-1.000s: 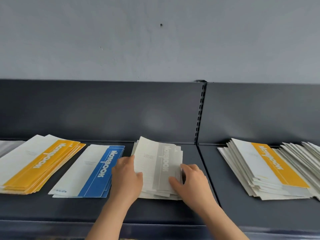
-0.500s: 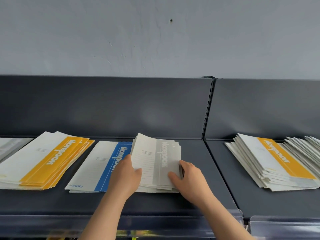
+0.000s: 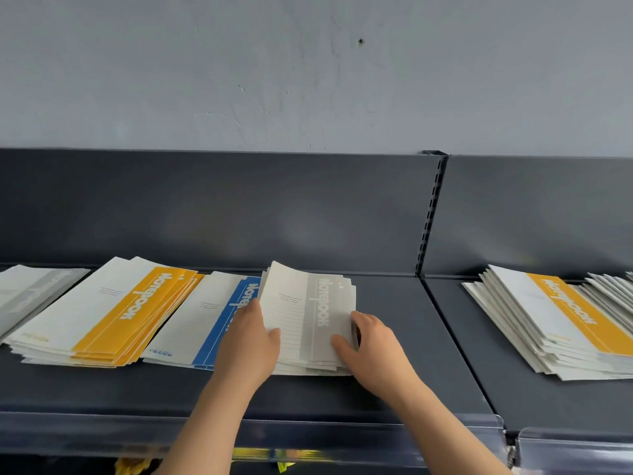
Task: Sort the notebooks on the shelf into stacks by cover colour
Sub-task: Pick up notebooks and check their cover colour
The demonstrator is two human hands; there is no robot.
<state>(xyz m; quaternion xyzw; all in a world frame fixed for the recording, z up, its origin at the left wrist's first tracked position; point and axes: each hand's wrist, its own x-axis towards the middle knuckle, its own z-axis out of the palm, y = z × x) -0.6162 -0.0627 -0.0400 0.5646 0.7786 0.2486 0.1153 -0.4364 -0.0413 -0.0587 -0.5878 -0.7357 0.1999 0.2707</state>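
Observation:
A stack of grey-banded notebooks (image 3: 305, 313) lies in the middle of the dark shelf (image 3: 394, 378). My left hand (image 3: 248, 341) holds its left edge, thumb on the top cover. My right hand (image 3: 368, 344) holds its right edge, thumb on the grey band. To the left lies a blue-banded stack (image 3: 202, 323), partly overlapped by the grey one. Further left sits a yellow-banded stack (image 3: 113, 313). A tall mixed pile topped by a yellow-banded notebook (image 3: 561, 317) sits on the right shelf section.
More grey notebooks (image 3: 30, 293) lie at the far left edge, and fanned pale ones (image 3: 613, 286) at the far right. A dark back panel (image 3: 239, 214) with a slotted upright (image 3: 430, 217) rises behind. A clear plastic lip (image 3: 308, 437) runs along the front edge.
The grey stack between my hands has shifted left and now overlaps the blue stack. The camera has tilted, so the shelf's front lip shows.

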